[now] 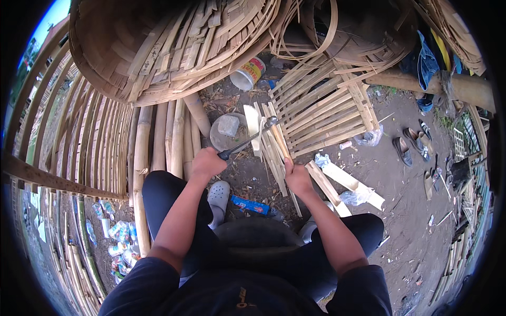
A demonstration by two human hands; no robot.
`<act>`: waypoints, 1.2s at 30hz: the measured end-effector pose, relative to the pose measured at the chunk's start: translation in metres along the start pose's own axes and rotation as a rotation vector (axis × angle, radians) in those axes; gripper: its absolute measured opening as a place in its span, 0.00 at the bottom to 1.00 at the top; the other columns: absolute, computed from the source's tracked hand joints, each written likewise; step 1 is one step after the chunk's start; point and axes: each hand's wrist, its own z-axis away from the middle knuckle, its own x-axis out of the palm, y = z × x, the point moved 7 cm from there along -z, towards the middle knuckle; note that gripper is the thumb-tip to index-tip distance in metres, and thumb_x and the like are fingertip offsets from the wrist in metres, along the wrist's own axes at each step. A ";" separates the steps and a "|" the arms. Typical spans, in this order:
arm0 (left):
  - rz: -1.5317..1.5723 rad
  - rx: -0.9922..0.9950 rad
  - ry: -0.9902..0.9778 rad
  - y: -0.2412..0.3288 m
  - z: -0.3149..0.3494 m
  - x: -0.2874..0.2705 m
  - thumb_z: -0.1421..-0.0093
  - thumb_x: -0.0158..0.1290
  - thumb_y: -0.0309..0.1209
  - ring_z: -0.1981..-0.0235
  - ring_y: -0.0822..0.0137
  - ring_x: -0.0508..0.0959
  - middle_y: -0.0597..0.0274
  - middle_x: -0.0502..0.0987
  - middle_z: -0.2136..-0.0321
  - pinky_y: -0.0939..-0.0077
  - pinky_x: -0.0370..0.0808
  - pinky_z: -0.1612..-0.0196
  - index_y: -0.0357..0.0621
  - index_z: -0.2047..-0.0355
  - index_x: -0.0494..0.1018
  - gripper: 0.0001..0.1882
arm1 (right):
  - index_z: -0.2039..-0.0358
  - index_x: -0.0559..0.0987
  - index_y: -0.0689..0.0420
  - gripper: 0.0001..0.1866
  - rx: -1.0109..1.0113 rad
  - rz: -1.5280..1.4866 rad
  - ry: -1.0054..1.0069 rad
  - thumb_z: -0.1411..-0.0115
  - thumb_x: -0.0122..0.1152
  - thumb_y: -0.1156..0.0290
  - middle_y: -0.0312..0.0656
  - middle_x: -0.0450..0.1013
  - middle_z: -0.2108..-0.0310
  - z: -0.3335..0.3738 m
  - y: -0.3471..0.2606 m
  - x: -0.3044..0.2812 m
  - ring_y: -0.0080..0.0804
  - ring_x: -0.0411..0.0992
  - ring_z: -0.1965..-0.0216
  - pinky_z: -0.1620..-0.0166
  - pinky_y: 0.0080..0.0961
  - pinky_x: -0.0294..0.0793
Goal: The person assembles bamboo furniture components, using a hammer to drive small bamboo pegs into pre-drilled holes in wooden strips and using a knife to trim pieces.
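Observation:
In my left hand, closed, is a black-handled metal tool with a slim shaft and a small rounded head, rather like a hammer. Its head meets the upper end of a split bamboo piece. My right hand wraps around the lower end of that piece. Several pale bamboo strips lie beneath it on the dirt. Left of them a stone block sits on a round grey base. Beyond my right hand rests a slatted bamboo panel.
Large woven bamboo baskets hang over the far side. A white tub lies tipped there. Bamboo poles and a slatted fence stand left, near plastic bottles. Sandals and split bamboo lie right. A blue wrapper is by my foot.

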 end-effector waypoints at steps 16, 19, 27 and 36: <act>-0.040 0.044 0.044 -0.004 0.006 0.007 0.57 0.51 0.31 0.60 0.48 0.79 0.43 0.79 0.66 0.60 0.75 0.51 0.40 0.65 0.80 0.18 | 0.78 0.75 0.69 0.28 0.035 -0.053 -0.020 0.33 0.47 0.55 0.64 0.70 0.81 0.005 -0.004 -0.015 0.61 0.73 0.74 0.69 0.47 0.70; -0.002 -0.007 0.035 -0.014 0.002 0.009 0.57 0.51 0.31 0.60 0.49 0.79 0.44 0.79 0.65 0.61 0.75 0.51 0.40 0.66 0.80 0.17 | 0.79 0.74 0.68 0.26 -0.072 -0.287 0.193 0.33 0.48 0.58 0.60 0.69 0.83 0.014 -0.044 -0.062 0.56 0.71 0.78 0.74 0.43 0.68; 0.025 -0.021 0.047 -0.016 -0.013 0.016 0.55 0.53 0.34 0.59 0.48 0.79 0.41 0.79 0.65 0.60 0.75 0.52 0.37 0.66 0.79 0.17 | 0.76 0.76 0.70 0.33 0.132 -0.073 -0.003 0.33 0.41 0.49 0.63 0.71 0.79 0.004 0.047 0.013 0.60 0.70 0.75 0.66 0.47 0.69; -0.006 -0.017 0.021 -0.004 -0.002 0.013 0.57 0.52 0.31 0.60 0.48 0.80 0.43 0.79 0.67 0.62 0.76 0.53 0.36 0.69 0.80 0.16 | 0.77 0.75 0.69 0.26 -0.079 -0.285 0.170 0.32 0.45 0.58 0.58 0.71 0.82 0.001 -0.010 -0.035 0.60 0.69 0.79 0.72 0.44 0.67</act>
